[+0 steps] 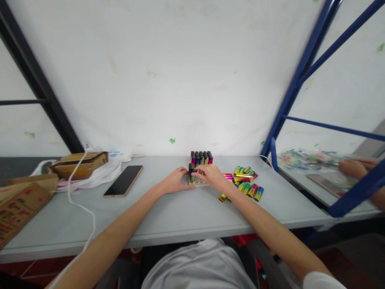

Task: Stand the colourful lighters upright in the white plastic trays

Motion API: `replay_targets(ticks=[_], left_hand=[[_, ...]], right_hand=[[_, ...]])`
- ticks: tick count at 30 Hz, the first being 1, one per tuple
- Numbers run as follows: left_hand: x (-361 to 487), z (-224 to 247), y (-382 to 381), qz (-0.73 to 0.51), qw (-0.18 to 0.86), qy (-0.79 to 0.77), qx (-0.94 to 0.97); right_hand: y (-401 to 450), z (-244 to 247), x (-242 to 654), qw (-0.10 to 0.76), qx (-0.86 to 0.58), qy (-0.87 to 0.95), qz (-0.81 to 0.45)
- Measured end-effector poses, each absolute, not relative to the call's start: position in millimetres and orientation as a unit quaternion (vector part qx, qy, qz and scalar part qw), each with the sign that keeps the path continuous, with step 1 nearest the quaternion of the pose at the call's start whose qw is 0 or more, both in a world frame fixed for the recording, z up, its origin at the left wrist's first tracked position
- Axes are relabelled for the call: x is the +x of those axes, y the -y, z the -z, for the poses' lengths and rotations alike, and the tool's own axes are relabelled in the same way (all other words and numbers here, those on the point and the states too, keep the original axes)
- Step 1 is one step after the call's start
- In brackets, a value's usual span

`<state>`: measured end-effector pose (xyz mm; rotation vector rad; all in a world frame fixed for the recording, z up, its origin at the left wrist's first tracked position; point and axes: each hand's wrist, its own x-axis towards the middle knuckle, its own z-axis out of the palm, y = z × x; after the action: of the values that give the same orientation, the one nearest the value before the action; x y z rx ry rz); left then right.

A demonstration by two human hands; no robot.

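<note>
My left hand (pixel 175 180) grips the left end of a pale tray (pixel 201 183), its thumb along the front and its fingers behind. A few black-topped lighters (pixel 190 168) stand upright at the tray's left side. My right hand (pixel 209 174) reaches over the tray, fingertips closed around the dark top of a lighter; the hand partly hides it. Right behind stands a block of upright lighters (pixel 201 157) in several colours with black tops. To the right of my right hand lie loose, shiny metallic-coloured lighters (pixel 249 190), partly covered by my forearm.
A phone (pixel 124 181) lies on the grey table (pixel 180 216) to the left. Beyond it are an open cardboard box (pixel 80 164), a brown carton (pixel 27 200) and a white cable (pixel 81 206). A blue frame (pixel 296 86) stands at right; another person's hands (pixel 356 166) are past it.
</note>
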<state>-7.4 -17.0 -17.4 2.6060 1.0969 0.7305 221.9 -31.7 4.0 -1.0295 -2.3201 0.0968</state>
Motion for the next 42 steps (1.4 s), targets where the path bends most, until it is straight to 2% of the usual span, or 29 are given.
replay_targets(ticks=[4,9,14,18,21,23,35,39,42], left_hand=[[-7,15,19,-0.250,0.112,-0.368,0.889],[-7,15,18,-0.250,0.120,-0.374,0.885],[-5,15,17,-0.252,0.125,-0.377,0.882],[-5,13,19,-0.248,0.118,-0.383,0.882],[-6,13,20,-0.253,0.119,-0.380,0.881],[-7,13,19,-0.253,0.119,-0.380,0.882],[-7,14,18,-0.251,0.117,-0.373,0.886],[-7,13,19,-0.255,0.119,-0.374,0.884],[-7,13,20,-0.255,0.120,-0.373,0.884]], right_hand=[[36,0,216,0.259,-0.397,0.879,-0.046],[32,-33,247,0.303,-0.421,0.855,-0.026],[34,-64,324,0.237,-0.457,0.857,-0.020],[65,-39,377,0.171,-0.515,0.840,0.000],[89,-6,389,0.091,-0.602,0.793,-0.001],[96,12,387,0.070,-0.630,0.774,-0.015],[57,29,370,0.126,-0.579,0.805,-0.007],[45,25,368,0.125,-0.555,0.822,-0.017],[26,14,369,0.158,-0.528,0.834,-0.002]])
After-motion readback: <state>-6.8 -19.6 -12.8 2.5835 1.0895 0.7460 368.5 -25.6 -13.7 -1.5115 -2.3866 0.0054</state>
